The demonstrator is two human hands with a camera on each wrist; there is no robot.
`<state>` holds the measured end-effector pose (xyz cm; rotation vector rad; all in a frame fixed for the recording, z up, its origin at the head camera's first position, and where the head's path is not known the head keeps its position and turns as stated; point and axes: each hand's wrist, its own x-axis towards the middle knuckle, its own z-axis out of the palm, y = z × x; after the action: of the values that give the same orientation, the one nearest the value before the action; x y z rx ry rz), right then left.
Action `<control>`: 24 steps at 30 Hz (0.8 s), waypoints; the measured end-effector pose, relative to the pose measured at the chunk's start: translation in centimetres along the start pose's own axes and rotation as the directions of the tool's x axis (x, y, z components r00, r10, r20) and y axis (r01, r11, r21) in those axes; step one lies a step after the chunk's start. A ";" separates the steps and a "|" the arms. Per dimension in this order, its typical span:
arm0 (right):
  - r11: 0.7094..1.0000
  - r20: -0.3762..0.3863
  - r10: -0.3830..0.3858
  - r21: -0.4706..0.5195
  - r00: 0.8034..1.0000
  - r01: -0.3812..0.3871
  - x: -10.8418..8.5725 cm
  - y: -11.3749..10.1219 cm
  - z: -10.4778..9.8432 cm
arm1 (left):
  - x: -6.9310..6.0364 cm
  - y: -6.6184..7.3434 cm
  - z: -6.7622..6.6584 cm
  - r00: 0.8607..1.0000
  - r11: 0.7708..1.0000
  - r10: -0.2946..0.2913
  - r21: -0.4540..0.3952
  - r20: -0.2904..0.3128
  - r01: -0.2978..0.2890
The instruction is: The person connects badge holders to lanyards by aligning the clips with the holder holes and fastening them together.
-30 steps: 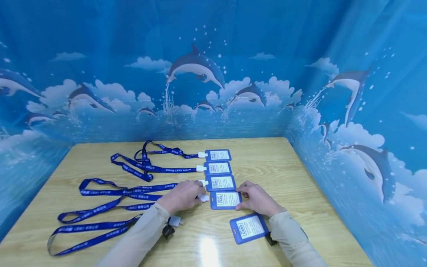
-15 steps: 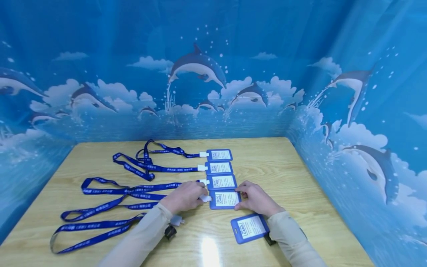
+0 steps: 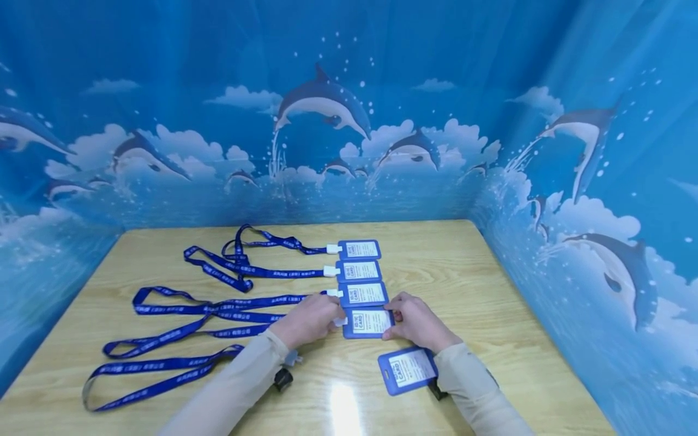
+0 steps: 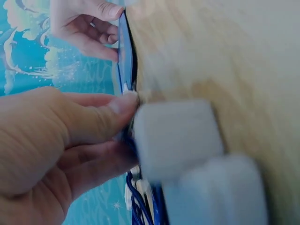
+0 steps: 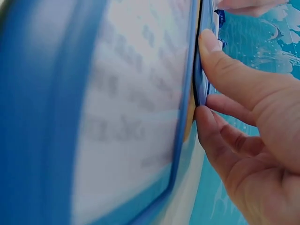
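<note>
Nearest, a loose holder (image 3: 409,369), rounded blue plastic, lies askew on the worktop (image 3: 436,260). Beyond, the left hand (image 3: 308,319) pinches a white clip (image 3: 340,321) at the left end of the held holder (image 3: 368,323); the right hand (image 3: 420,322) grasps its right end. Fastening probably goes best with both flat and aligned. Farther: three holders (image 3: 358,271) on ribbon-like lanyards (image 3: 294,275); a printed curtain (image 3: 218,48).

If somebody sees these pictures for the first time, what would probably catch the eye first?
Probably the dolphin-print curtain, which fills the background behind the wooden table. Next, perhaps, the column of four blue ID card holders near the table's middle, with dark blue lanyards stretching to their left. At the nearest of these four, the person's left grip pinches a white clip, while the right grip holds the opposite end.
</note>
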<state>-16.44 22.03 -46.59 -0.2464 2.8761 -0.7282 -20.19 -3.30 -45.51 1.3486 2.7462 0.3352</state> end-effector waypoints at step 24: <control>1.000 -0.021 -0.007 0.022 1.000 0.008 -0.1 0.8 -0.6 | -1.0 -1.4 -1.7 0.999 0.998 -0.030 -0.048 -0.029 0.029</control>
<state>-16.56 23.02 -46.48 -0.2481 2.8869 -0.7684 -20.94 -5.17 -44.18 1.3008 2.7604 0.4191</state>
